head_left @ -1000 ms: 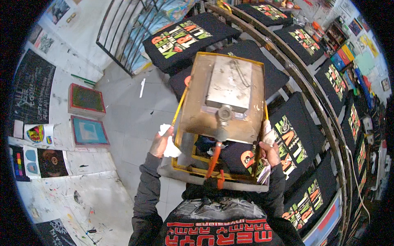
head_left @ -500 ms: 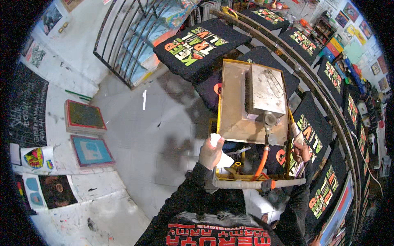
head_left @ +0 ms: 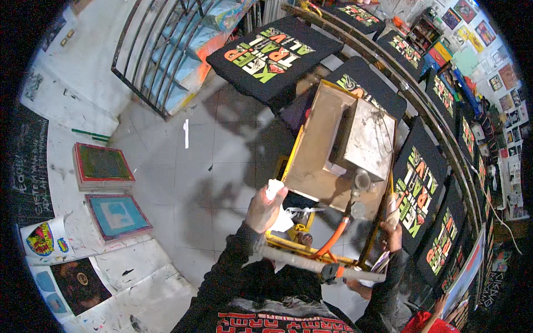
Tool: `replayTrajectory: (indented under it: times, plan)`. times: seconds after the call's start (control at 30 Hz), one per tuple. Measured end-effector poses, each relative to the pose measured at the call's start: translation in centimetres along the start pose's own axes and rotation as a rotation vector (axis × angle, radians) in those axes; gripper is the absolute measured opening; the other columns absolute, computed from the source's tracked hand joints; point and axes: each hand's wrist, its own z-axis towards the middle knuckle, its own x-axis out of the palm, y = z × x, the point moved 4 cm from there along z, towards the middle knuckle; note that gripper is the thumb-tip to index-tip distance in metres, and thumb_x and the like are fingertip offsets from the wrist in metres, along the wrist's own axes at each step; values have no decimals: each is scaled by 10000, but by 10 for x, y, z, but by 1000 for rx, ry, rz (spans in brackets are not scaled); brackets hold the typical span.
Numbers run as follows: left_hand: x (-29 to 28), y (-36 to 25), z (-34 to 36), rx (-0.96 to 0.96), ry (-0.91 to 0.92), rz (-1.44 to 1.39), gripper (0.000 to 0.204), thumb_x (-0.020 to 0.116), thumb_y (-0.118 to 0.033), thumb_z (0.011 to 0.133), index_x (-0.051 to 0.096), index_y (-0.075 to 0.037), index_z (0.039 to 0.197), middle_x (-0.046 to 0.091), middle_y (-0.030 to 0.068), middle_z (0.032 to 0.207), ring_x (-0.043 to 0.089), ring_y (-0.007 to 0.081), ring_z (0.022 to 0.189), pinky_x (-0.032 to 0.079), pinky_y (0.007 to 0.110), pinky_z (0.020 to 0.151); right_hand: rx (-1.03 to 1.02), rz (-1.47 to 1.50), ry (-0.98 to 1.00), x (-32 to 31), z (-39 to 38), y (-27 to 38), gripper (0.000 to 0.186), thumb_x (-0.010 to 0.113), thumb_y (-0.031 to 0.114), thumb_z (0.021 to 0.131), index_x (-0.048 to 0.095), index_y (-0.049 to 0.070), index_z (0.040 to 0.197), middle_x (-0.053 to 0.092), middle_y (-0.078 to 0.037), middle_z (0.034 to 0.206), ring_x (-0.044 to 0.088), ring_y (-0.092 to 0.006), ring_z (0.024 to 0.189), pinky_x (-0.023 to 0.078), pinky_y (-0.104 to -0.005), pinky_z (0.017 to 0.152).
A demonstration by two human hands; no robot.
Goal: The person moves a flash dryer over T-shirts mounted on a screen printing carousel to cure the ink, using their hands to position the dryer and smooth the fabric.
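A gas heater stands in front of me: a brown metal plate (head_left: pixel 311 155) carrying a silver metal box (head_left: pixel 371 139), on a yellow metal frame (head_left: pixel 311 250) with an orange hose (head_left: pixel 335 238). My left hand (head_left: pixel 265 211) is closed on the near left part of this frame, a crumpled white cloth or paper (head_left: pixel 282 220) bunched in its grip. On the right side my right hand (head_left: pixel 392 234) is wrapped round a pale padded handle (head_left: pixel 393 211). A grey padded bar (head_left: pixel 311 265) crosses the frame nearest my body.
Black printed T-shirts on boards (head_left: pixel 277 53) line a curved metal rail (head_left: pixel 422 97) along the far and right sides. Framed screens (head_left: pixel 117 216) lean at the left wall. A dark metal railing (head_left: pixel 150 66) stands far left. Another person's hand (head_left: pixel 440 305) holds a framed panel (head_left: pixel 466 277) at lower right.
The heater has swung clockwise, its near end moving left with both hands still on it. My view has shifted slightly. Red clothing of another person now shows at lower right.
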Motion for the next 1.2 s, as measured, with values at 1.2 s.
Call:
replayTrajectory:
  times: [1.2]
  plan:
    - [-123,-58,60,-252,-455,97,383,573,-430,908,539,-60,813,492,-27,688,446,75,641,371,269,572,-154,-346,482,232,112,274,426,682,211,729,586,-53,1050,643,-139,827,605,-208,690,485,-320,620]
